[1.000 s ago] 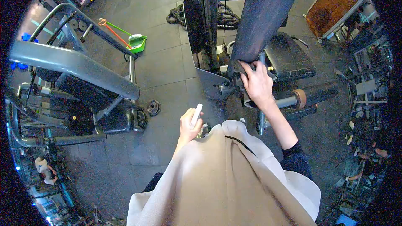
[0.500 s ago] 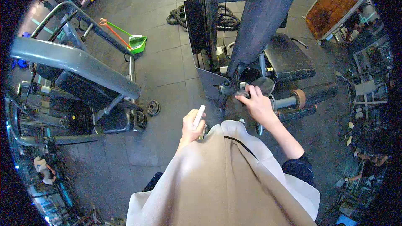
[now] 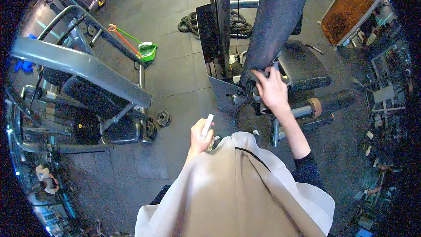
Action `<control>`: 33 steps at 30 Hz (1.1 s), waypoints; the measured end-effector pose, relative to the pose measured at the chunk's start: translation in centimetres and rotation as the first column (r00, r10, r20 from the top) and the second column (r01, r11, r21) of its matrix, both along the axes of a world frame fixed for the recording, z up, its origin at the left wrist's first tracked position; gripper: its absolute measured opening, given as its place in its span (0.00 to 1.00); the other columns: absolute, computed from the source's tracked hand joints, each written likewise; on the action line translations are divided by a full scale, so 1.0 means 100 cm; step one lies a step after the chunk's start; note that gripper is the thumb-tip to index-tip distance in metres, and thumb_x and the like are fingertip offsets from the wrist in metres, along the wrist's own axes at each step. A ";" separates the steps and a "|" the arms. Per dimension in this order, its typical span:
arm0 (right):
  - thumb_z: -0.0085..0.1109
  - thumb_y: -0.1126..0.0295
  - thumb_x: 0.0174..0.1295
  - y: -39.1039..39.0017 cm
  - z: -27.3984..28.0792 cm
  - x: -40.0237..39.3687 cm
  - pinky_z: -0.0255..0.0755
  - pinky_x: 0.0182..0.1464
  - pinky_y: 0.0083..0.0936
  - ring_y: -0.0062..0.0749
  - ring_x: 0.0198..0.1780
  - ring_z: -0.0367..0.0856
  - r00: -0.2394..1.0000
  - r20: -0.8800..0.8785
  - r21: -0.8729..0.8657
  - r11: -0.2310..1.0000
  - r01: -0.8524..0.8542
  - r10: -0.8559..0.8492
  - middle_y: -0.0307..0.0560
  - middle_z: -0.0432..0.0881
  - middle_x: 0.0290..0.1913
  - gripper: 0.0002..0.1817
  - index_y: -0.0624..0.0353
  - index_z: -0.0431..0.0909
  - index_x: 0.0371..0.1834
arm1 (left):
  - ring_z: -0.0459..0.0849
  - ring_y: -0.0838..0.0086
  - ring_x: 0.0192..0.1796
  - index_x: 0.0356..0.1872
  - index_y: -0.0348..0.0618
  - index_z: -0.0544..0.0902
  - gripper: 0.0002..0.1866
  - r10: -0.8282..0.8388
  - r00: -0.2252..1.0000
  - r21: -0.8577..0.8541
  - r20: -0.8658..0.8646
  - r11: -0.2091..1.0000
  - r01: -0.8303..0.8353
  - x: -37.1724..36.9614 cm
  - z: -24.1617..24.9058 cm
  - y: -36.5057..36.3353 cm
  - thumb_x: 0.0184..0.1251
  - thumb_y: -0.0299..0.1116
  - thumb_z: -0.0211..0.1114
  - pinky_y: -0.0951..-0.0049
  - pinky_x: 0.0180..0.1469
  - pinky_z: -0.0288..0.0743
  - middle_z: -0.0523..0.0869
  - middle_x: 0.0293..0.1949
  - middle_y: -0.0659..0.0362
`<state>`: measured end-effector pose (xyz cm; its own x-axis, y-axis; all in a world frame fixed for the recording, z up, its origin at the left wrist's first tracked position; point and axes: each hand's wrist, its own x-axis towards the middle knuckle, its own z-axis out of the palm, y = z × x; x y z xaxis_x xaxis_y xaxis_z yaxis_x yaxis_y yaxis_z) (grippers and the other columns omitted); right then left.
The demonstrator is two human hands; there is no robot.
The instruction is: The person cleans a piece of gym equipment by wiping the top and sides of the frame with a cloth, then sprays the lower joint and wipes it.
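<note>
My left hand (image 3: 201,137) is closed around a narrow white object that looks like the top of a spray bottle (image 3: 207,126), held low in front of my apron (image 3: 219,184). What sits below the fist is mostly hidden. Farther forward, my right hand (image 3: 274,90) presses with bent fingers on a dark grey cloth (image 3: 259,75), of which little shows. The cloth lies against the joint at the foot of the thick grey upright (image 3: 277,17) of a gym machine. Below that hand runs the machine's padded roller (image 3: 335,102), with a tan ring at its inner end.
Another machine (image 3: 83,66) stands at left, with a small weight plate (image 3: 163,118) on the floor beside it. A green dustpan (image 3: 147,52) lies farther off. Coiled black rope (image 3: 188,23) rests behind the machine. A brown board (image 3: 350,6) leans at upper right.
My right hand has moved forward and up from the lower part of the machine to the joint at the upright's foot, taking the dark cloth along. My left hand stays nearly in place.
</note>
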<state>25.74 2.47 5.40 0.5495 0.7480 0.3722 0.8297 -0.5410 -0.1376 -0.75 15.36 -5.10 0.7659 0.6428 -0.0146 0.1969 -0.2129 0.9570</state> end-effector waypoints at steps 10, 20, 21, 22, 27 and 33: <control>0.61 0.74 0.52 -0.026 -0.022 -0.030 0.82 0.33 0.28 0.41 0.49 0.76 0.972 0.024 -0.031 0.972 -0.234 0.235 0.46 0.73 0.49 0.23 0.39 0.81 0.52 | 0.83 0.56 0.34 0.36 0.37 0.82 0.10 -0.056 0.998 0.096 0.039 0.994 0.052 -0.001 -0.007 0.001 0.49 0.24 0.60 0.65 0.39 0.75 0.82 0.32 0.50; 0.67 0.69 0.47 -0.044 -0.024 -0.019 0.80 0.33 0.27 0.37 0.47 0.77 0.938 0.023 -0.037 0.938 -0.344 0.345 0.41 0.75 0.48 0.23 0.34 0.82 0.50 | 0.83 0.58 0.33 0.36 0.37 0.82 0.10 -0.027 0.999 0.128 0.020 0.991 0.024 -0.003 0.000 0.006 0.49 0.25 0.60 0.66 0.37 0.75 0.82 0.32 0.50; 0.68 0.69 0.46 -0.039 -0.021 -0.016 0.80 0.33 0.28 0.37 0.47 0.77 0.945 0.046 -0.005 0.946 -0.325 0.325 0.41 0.75 0.48 0.24 0.34 0.82 0.50 | 0.83 0.58 0.33 0.35 0.37 0.82 0.10 -0.021 1.000 0.124 0.022 0.992 0.018 -0.003 0.001 0.005 0.49 0.25 0.60 0.66 0.37 0.75 0.82 0.32 0.50; 0.68 0.69 0.46 -0.036 -0.019 -0.014 0.80 0.33 0.28 0.37 0.47 0.77 0.950 0.065 0.030 0.951 -0.308 0.305 0.40 0.74 0.47 0.25 0.34 0.81 0.51 | 0.83 0.58 0.32 0.35 0.37 0.82 0.10 -0.015 1.000 0.121 0.021 0.993 0.013 -0.005 0.000 0.005 0.49 0.25 0.60 0.66 0.37 0.75 0.82 0.32 0.50; 0.68 0.66 0.51 -0.009 -0.005 0.009 0.78 0.36 0.33 0.39 0.46 0.78 0.992 0.051 0.212 0.969 -0.127 0.119 0.42 0.74 0.45 0.22 0.41 0.81 0.52 | 0.83 0.58 0.32 0.35 0.37 0.82 0.11 0.002 0.999 0.098 0.039 0.995 -0.006 -0.010 -0.009 0.006 0.49 0.24 0.60 0.65 0.35 0.75 0.82 0.31 0.50; 0.67 0.65 0.52 -0.006 -0.013 -0.003 0.79 0.44 0.36 0.42 0.51 0.75 0.998 -0.061 0.179 0.984 -0.008 0.019 0.46 0.72 0.48 0.23 0.44 0.80 0.54 | 0.82 0.74 0.24 0.38 0.34 0.81 0.12 -0.061 0.996 0.111 0.060 0.992 0.054 -0.009 -0.002 0.003 0.52 0.15 0.55 0.75 0.27 0.77 0.80 0.34 0.56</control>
<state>25.49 1.92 4.09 0.5663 0.6801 0.4656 0.8234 -0.4921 -0.2827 -1.63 15.64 -5.29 0.7989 0.5925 0.1029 0.1213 -0.3263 0.9374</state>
